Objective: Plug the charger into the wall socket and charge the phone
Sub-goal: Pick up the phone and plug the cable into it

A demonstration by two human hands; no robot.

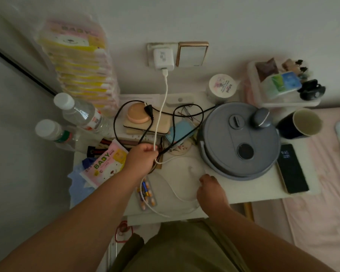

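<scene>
A white charger sits plugged into the wall socket above the small white table. Its white cable hangs down from the charger and loops across the tabletop. My left hand is closed around that cable near the table's middle. My right hand grips a lower loop of the same cable near the front edge; the cable's free plug end lies just above it. The black phone, screen lit, lies at the table's right edge, apart from both hands.
A large grey round appliance fills the table's right half. A black cord tangles over a stack of small items. Two water bottles, baby wipes packs, a pill blister, a dark mug and a bed surround.
</scene>
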